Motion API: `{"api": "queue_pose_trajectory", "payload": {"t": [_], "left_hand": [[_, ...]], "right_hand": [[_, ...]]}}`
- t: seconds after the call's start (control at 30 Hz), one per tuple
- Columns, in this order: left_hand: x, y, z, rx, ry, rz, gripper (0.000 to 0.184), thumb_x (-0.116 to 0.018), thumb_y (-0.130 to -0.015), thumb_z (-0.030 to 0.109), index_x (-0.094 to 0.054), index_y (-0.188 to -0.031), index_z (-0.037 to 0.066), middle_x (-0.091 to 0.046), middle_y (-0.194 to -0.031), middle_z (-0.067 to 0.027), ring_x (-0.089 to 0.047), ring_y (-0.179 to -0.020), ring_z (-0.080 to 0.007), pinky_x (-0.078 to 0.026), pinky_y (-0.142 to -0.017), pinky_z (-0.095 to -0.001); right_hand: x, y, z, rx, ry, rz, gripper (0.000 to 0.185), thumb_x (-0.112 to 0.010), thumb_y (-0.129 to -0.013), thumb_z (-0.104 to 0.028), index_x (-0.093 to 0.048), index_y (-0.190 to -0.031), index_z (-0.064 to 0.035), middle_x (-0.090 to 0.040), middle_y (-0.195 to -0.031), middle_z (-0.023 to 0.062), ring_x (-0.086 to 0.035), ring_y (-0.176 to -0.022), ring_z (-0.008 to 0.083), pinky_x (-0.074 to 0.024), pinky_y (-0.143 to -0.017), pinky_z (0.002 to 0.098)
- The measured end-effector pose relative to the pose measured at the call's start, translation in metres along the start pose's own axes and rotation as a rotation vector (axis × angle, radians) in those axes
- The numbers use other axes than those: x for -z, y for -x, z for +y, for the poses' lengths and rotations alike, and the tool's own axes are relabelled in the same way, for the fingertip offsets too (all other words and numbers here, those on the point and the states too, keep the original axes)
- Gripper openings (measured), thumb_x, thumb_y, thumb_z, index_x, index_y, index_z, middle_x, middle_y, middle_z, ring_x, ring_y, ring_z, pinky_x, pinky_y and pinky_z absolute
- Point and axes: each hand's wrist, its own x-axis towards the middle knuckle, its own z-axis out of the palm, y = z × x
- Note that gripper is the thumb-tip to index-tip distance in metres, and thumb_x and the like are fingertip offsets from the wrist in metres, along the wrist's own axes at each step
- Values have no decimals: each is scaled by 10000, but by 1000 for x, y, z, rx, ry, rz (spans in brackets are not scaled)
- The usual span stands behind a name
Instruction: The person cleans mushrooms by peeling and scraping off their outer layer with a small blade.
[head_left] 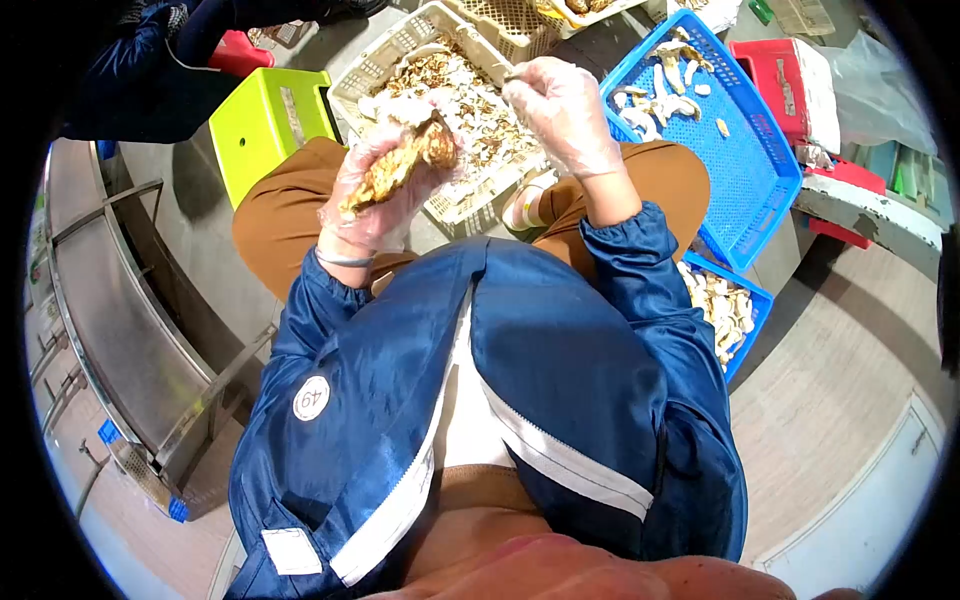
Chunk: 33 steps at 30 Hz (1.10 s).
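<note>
My left hand (372, 200), in a clear plastic glove, is closed around a brown and yellowish mushroom chunk (400, 168) with pale flesh along its upper side. My right hand (565, 115), gloved the same way, is raised to the right of it with thumb and fingers pinched together. A small dark tip shows at those fingers, too small to name. Beneath both hands stands a cream plastic basket (462, 212) holding many mushroom pieces and trimmings (490, 125).
A blue tray (745, 170) with sliced mushrooms (665, 90) lies at right, above another blue crate (762, 300) of slices. A lime-green stool (245, 130) stands at left, a red stool (770, 85) far right. A metal frame (130, 300) runs along the left; another person's dark sleeve (120, 80) shows top left.
</note>
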Motion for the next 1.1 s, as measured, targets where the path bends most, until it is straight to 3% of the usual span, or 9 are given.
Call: {"api": "queue_pose_trajectory", "payload": {"t": [0.2, 0.37, 0.5, 0.63, 0.73, 0.8, 0.83, 0.97, 1.1], "left_hand": [[3, -3, 4, 31, 197, -1, 565, -546, -1046, 251, -494, -1522, -49, -607, -1476, -256, -602, -1356, -418, -435, -1216, -592], [-6, 0, 11, 3, 140, -47, 521, -546, -1033, 207, -528, -1482, -56, -647, -1427, -246, -637, -1314, -422, -471, -1189, -602], [-5, 0, 13, -20, 91, -88, 521, -520, -1050, 244, -535, -1479, -50, -664, -1403, -249, -656, -1296, -411, -506, -1153, -611], [-7, 1, 10, -118, -53, -14, 498, -558, -1049, 225, -544, -1482, -21, -673, -1397, -221, -673, -1282, -349, -543, -1120, -547], [-33, 6, 3, -248, -287, 91, 478, -594, -1038, 184, -547, -1481, 8, -668, -1394, -164, -674, -1275, -284, -551, -1111, -460], [-29, 5, -1, -334, -400, 114, 465, -628, -1028, 162, -554, -1469, 31, -650, -1388, -116, -670, -1252, -221, -551, -1088, -384], [-30, 5, -2, -343, -427, 120, 464, -634, -1021, 151, -559, -1465, 37, -653, -1372, -105, -664, -1239, -204, -545, -1078, -366], [-37, 3, -13, -398, -503, 234, 479, -661, -988, 124, -570, -1452, 46, -660, -1328, -75, -640, -1208, -166, -515, -1067, -328], [-30, 3, -8, -378, -528, 114, 494, -671, -952, 92, -573, -1434, 42, -652, -1294, -65, -625, -1212, -161, -493, -1083, -318]], "right_hand": [[1, 7, -53, 346, 81, 132, 127, -815, -859, -172, -803, -916, -58, -723, -986, 130, -709, -863, 335, -566, -776, 433], [13, 10, -55, 116, -256, -246, 162, -781, -956, -140, -769, -996, 16, -687, -926, 56, -659, -860, 136, -529, -785, 296], [15, 15, -59, -84, -503, -372, 136, -759, -991, -100, -771, -1013, 34, -749, -1025, 60, -669, -915, 113, -545, -832, 285], [11, 19, -69, -156, -466, -412, 132, -750, -983, -75, -773, -1032, 45, -764, -1050, 90, -702, -948, 134, -568, -855, 304], [12, 24, -82, 6, -299, -360, 120, -743, -975, -70, -767, -1031, 33, -758, -1035, 114, -707, -929, 152, -561, -827, 314], [-2, 24, -77, 280, -221, -181, 112, -746, -930, -121, -735, -958, -14, -692, -841, 148, -684, -770, 319, -556, -722, 397], [-5, 29, -80, 230, -245, -166, 89, -729, -922, -101, -712, -942, -16, -669, -857, 170, -665, -815, 389, -552, -744, 441], [-7, 31, -80, 303, -72, -125, 83, -713, -930, -95, -716, -961, -18, -699, -873, 180, -703, -840, 393, -562, -764, 468], [-7, 30, -73, 350, -17, -114, 87, -721, -938, -108, -737, -970, -28, -719, -879, 190, -710, -838, 402, -564, -750, 473]]}}
